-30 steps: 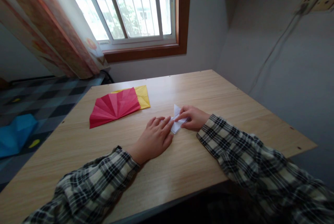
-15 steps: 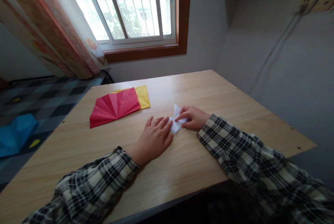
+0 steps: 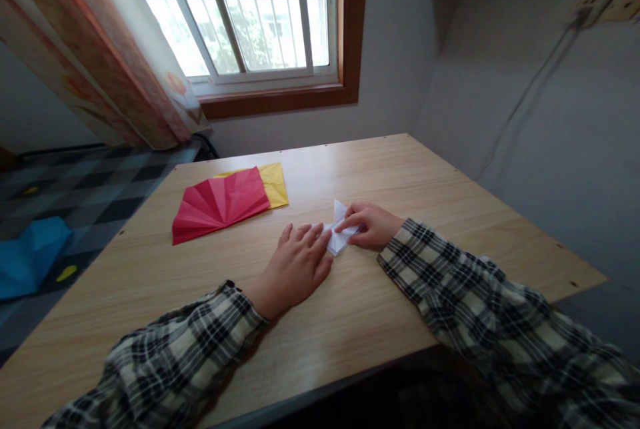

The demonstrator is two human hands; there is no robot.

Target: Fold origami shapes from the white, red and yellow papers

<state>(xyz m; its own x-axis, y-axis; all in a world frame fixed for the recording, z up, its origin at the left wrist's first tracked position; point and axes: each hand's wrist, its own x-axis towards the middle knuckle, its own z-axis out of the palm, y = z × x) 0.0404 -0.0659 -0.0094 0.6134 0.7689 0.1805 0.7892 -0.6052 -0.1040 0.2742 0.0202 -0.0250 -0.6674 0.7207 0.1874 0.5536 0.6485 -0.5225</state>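
- Small folded white paper (image 3: 339,244) lies on a pale wood-grain worktop (image 3: 360,172).
- Left hand (image 3: 299,268), grip spread flat, touches its left edge.
- Right hand (image 3: 374,226) touches its right side; grip closure unclear.

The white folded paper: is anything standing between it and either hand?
Nothing visible. The left hand and the right hand both touch the white folded paper directly. The red paper and yellow paper lie farther back on the left, out of the way.
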